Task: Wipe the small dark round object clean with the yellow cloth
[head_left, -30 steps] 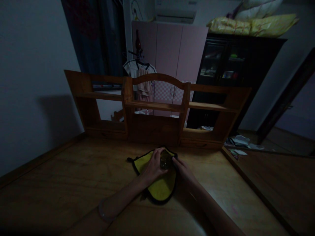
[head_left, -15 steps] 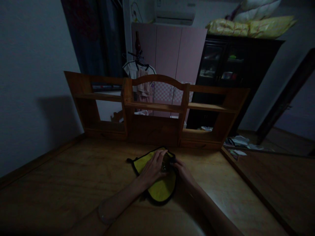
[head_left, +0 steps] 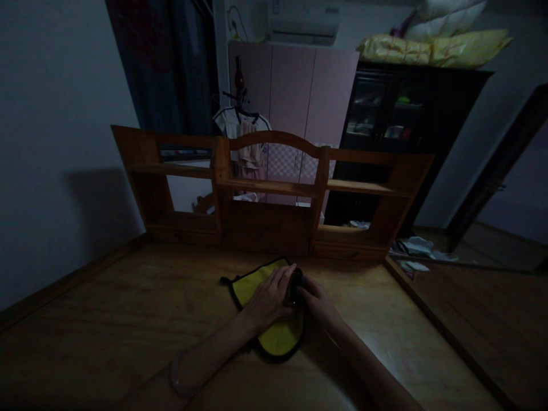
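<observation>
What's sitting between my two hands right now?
A small dark object, too dim to identify, between the left hand and right hand, over the yellow cloth; head view.

2 hands: left hand point(head_left: 269, 294), right hand point(head_left: 319, 299). 1 yellow cloth point(head_left: 278, 337). 1 small dark object point(head_left: 295, 279) betw. the hands. 1 bracelet point(head_left: 177, 377), left wrist. 1 tabletop point(head_left: 128, 308) w/ 1 wooden shelf unit point(head_left: 265, 222) at the back. Behind: 1 pink wardrobe point(head_left: 295, 91), 1 dark cabinet point(head_left: 385, 114), 1 AC unit point(head_left: 303, 23).
</observation>
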A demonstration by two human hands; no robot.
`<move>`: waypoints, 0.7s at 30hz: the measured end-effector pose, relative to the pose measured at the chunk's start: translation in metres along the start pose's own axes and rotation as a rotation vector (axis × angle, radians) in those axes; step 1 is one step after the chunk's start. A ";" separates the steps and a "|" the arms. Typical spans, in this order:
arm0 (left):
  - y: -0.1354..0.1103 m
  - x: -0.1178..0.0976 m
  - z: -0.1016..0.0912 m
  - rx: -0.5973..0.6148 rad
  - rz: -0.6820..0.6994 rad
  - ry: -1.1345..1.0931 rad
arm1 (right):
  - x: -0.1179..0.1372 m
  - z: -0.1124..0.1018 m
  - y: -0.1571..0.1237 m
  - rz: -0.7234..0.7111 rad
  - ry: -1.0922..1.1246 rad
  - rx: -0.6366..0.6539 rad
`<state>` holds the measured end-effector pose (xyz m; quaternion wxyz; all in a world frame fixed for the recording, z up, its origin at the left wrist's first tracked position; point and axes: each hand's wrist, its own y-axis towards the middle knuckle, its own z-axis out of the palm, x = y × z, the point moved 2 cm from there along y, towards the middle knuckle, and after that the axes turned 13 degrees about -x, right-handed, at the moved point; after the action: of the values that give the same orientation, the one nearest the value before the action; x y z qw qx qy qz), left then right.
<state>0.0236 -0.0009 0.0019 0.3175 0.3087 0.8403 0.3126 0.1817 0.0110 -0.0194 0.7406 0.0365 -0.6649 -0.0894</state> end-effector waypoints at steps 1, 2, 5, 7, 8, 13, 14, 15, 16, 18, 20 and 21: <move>0.000 -0.001 0.000 0.004 0.018 0.003 | 0.001 0.000 0.000 -0.011 -0.005 0.001; -0.001 -0.002 0.000 0.009 0.034 0.005 | 0.001 0.000 0.000 -0.021 -0.014 -0.002; -0.001 -0.003 0.001 0.023 0.051 0.018 | 0.000 -0.001 0.001 -0.047 -0.039 -0.011; -0.001 -0.002 0.002 0.025 0.048 0.027 | -0.002 0.000 0.001 -0.054 -0.045 -0.003; -0.001 -0.002 0.003 0.023 0.049 0.028 | -0.004 0.000 0.002 -0.053 -0.045 0.001; 0.000 -0.004 0.001 0.023 0.059 0.016 | -0.008 -0.001 0.002 -0.050 -0.048 -0.008; 0.001 -0.004 0.001 0.023 0.057 0.015 | -0.008 -0.001 0.002 -0.056 -0.050 -0.001; 0.001 -0.004 0.000 0.021 0.051 0.015 | -0.008 -0.001 0.002 -0.063 -0.054 0.009; 0.001 -0.004 0.000 0.014 0.043 0.015 | -0.007 -0.001 0.002 -0.071 -0.060 0.016; 0.001 -0.004 -0.001 -0.009 0.017 0.013 | -0.005 -0.001 0.002 -0.092 -0.071 0.010; 0.001 -0.003 -0.001 -0.043 -0.017 0.004 | -0.002 -0.001 0.002 -0.105 -0.071 -0.001; 0.001 -0.003 -0.001 -0.061 -0.036 -0.001 | -0.001 -0.001 0.002 -0.100 -0.066 0.002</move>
<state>0.0249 -0.0025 0.0044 0.3327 0.2837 0.8357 0.3322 0.1832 0.0133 -0.0198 0.7127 0.0675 -0.6866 -0.1268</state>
